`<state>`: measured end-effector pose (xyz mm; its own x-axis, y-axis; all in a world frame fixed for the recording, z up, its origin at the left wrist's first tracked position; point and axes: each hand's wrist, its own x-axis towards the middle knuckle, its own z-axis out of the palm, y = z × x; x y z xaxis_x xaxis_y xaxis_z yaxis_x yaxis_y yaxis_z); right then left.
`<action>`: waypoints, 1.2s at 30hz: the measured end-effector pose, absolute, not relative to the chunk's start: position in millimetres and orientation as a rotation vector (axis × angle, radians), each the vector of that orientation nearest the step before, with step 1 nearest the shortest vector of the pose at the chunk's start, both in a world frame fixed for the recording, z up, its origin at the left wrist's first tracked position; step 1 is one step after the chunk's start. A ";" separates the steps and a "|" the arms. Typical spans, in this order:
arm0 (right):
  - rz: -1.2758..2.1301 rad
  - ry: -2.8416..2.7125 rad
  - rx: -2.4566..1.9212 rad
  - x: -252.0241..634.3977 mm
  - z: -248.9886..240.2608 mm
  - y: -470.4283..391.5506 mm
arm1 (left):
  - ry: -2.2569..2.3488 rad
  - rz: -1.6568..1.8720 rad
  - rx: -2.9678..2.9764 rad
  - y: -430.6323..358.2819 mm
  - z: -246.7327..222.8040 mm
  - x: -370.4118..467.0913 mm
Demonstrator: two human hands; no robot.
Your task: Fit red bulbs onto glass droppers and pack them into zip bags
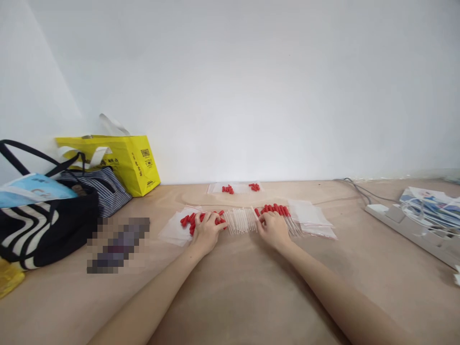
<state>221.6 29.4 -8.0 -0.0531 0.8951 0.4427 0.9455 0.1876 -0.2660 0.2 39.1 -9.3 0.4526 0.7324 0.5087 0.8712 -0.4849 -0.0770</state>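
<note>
My left hand (207, 233) rests on a pile of small red caps (185, 221), its fingers curled with red caps between thumb and fingertips. Beneath that pile lies a clear plastic bag (170, 232). A row of thin white sticks (241, 220) lies side by side between my hands. At its right end, my right hand (273, 230) pinches a stick topped with a red cap (257, 212); the fingers partly hide the stick. Just beyond this hand, several sticks with red caps (280, 209) lie in a row.
Flat clear bags (311, 218) are stacked at right. Farther back, another bag (240, 188) carries red caps and sticks. A yellow bag (134, 165), a black bag (46, 225) and a blurred dark object (120, 245) occupy the left; a power strip (413, 232) lies right.
</note>
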 end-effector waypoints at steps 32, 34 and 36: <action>0.260 -2.198 -1.285 243.6 -26.9 -13.4 | -1.532 -0.750 -2.264 -5.9 -8.7 1.3; 0.284 -2.179 -1.371 240.6 -25.2 -11.6 | -1.441 -0.748 -2.407 -15.4 -8.8 0.7; 0.289 -2.179 -1.445 237.4 -23.9 -9.8 | -1.400 -0.751 -2.489 -19.9 -10.3 1.0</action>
